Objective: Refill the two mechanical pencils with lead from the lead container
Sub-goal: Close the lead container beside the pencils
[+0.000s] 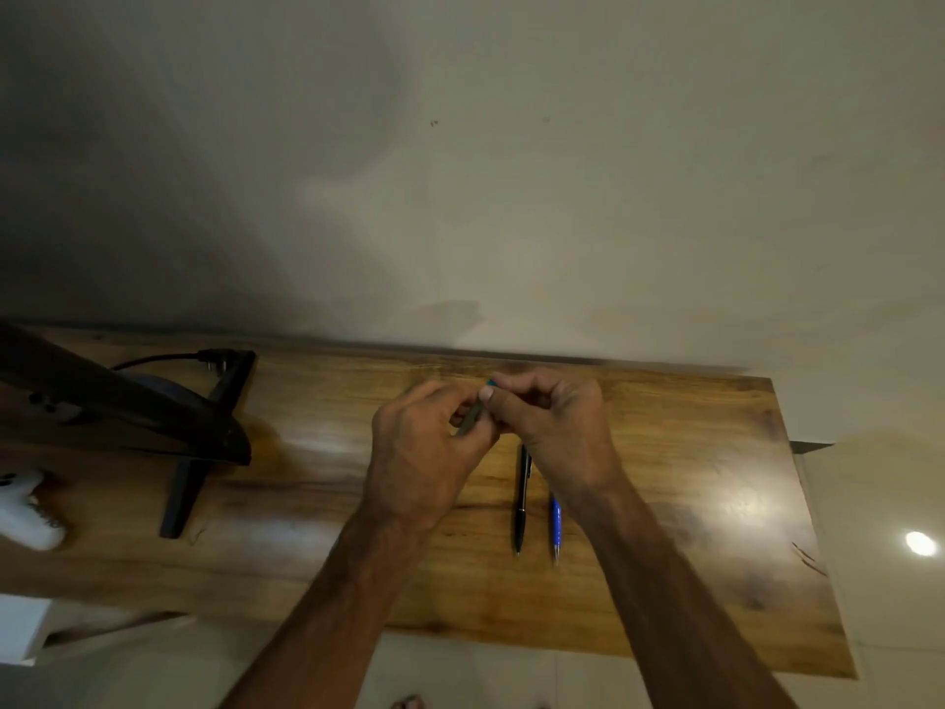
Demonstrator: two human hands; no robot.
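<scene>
The left hand (424,452) has its fingers curled round the grey lead container (471,418). The right hand (555,427) pinches its upper end, seemingly a teal cap, though blur hides detail. At 5 o'clock from the container, the black pencil (520,498) and the blue pencil (556,527) lie side by side on the table (690,452), tips toward 6 o'clock.

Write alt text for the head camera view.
The left hand and right hand hold a small lead container over a wooden table. A black pencil and a blue pencil lie side by side on it.
</scene>
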